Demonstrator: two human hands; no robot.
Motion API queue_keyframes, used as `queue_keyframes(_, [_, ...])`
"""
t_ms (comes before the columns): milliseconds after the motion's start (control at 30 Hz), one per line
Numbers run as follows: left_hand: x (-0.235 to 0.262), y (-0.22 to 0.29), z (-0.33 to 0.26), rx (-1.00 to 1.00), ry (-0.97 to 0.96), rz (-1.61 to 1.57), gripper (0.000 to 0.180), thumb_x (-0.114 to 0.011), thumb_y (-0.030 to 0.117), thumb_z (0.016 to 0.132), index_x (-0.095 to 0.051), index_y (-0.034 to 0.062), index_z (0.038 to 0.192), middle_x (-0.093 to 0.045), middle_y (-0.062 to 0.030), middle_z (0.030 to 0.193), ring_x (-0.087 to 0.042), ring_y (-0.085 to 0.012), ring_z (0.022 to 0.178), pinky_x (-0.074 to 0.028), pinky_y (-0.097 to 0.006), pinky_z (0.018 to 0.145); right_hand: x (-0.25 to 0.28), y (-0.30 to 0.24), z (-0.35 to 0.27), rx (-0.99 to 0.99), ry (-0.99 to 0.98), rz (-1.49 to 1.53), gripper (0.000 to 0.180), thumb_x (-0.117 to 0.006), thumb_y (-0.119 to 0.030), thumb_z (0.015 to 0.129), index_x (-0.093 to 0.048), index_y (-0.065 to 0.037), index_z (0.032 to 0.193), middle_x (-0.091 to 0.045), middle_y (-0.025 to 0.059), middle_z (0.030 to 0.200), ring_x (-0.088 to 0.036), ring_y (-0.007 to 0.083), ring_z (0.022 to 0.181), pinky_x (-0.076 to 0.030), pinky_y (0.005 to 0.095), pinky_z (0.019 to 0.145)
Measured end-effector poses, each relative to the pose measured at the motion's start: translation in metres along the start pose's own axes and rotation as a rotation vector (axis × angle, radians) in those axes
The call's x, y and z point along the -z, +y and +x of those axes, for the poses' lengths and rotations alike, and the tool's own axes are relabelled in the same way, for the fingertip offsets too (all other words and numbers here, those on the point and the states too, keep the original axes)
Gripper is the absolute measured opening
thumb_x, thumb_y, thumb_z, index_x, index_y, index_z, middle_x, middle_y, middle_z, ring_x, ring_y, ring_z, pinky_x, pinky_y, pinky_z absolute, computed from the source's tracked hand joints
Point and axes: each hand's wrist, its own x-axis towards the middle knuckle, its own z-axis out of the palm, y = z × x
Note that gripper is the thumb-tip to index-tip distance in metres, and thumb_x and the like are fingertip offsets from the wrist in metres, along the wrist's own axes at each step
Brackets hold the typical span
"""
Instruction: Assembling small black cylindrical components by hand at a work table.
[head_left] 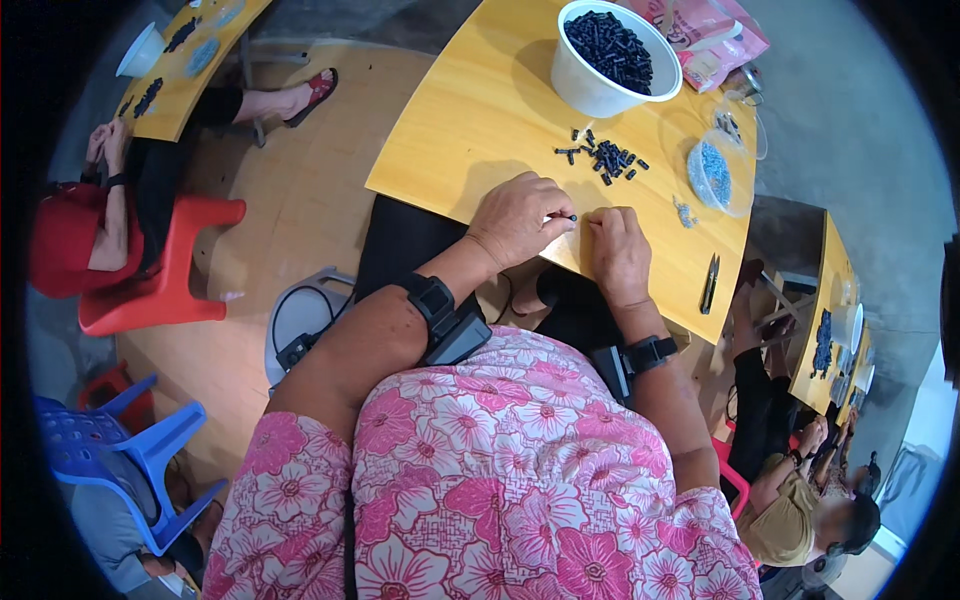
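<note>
My left hand (520, 218) is at the near edge of the yellow table (470, 120), thumb and forefinger pinching a small black cylindrical piece (572, 217). Just to its right, my right hand (620, 255) rests at the same edge with its fingers curled together. Whatever its fingertips hold, if anything, is hidden. Beyond both hands lies a loose pile of short black cylindrical pieces (610, 160). Farther back, a white tub (566, 88) is heaped with the same kind of piece (608, 52). Some tiny silvery parts (684, 213) are scattered right of the pile.
At the right stands a clear round container (738, 190) with small blue parts (712, 172). Dark pointed tweezers (710, 284) lie near the right edge. A pink bag (712, 50) sits at the back. Other people work at tables on both sides; red (170, 275) and blue chairs (165, 440) stand left.
</note>
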Motion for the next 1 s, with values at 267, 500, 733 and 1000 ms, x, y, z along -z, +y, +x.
queue_keyframes(267, [0.0,0.0,0.0,-0.027,0.013,0.013,0.01,-0.071,0.019,0.078,-0.067,0.0109,0.081,-0.066,-0.0041,0.084,-0.062,-0.0269,0.086,-0.051,-0.04,0.075,0.003,0.009,-0.003,-0.374,0.04,0.78,0.008,-0.067,-0.003,0.088,-0.066,-0.003,0.096,-0.066,0.0036,0.088,-0.062,0.0141,0.083,-0.051,0.0267,0.076])
queue_keyframes(500, [0.003,0.0,0.001,-0.057,-0.014,0.034,0.01,-0.07,0.022,0.078,-0.068,0.0124,0.081,-0.065,-0.003,0.085,-0.061,-0.0268,0.087,-0.05,-0.04,0.075,0.002,-0.006,0.005,-0.61,-0.055,1.245,0.007,-0.066,-0.001,0.09,-0.066,-0.002,0.097,-0.069,0.0033,0.092,-0.064,0.0107,0.083,-0.051,0.0246,0.077])
queue_keyframes(733, [0.003,0.002,0.001,-0.013,-0.054,0.072,0.013,-0.069,0.027,0.08,-0.071,0.0139,0.082,-0.065,-0.0024,0.085,-0.06,-0.0254,0.089,-0.05,-0.039,0.079,-0.004,0.003,0.004,-0.627,-0.09,1.344,0.01,-0.065,0.001,0.089,-0.066,0.0,0.098,-0.069,0.0048,0.093,-0.065,0.0122,0.084,-0.053,0.0262,0.079])
queue_keyframes(1000, [0.002,0.001,0.0,-0.026,-0.041,0.065,0.014,-0.071,0.028,0.079,-0.071,0.014,0.083,-0.065,-0.0022,0.086,-0.06,-0.0254,0.09,-0.051,-0.039,0.08,-0.002,0.0,0.003,-0.603,-0.062,1.323,0.013,-0.064,0.004,0.088,-0.066,0.0,0.1,-0.069,0.0036,0.094,-0.065,0.0122,0.088,-0.052,0.0257,0.083])
